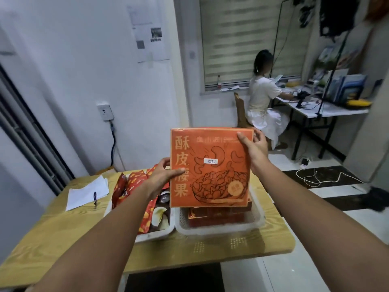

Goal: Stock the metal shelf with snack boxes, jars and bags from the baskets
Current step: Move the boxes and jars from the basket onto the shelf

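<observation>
I hold a flat orange snack box [212, 180] with a cashew drawing upright in front of me, above the baskets. My left hand [163, 173] grips its left edge, thumb on the front. My right hand [253, 148] grips its upper right corner. Below it a white basket [219, 228] holds more orange boxes [214, 216]. To its left a second white basket [160, 233] is filled with red and brown snack bags [136, 182]. The metal shelf is not in view.
Both baskets stand on a wooden table [84, 239]. White papers [84, 191] and a pen [95, 198] lie at its left. A person [263, 98] sits at a cluttered desk [328, 108] at the back right. Cables [320, 178] lie on the floor.
</observation>
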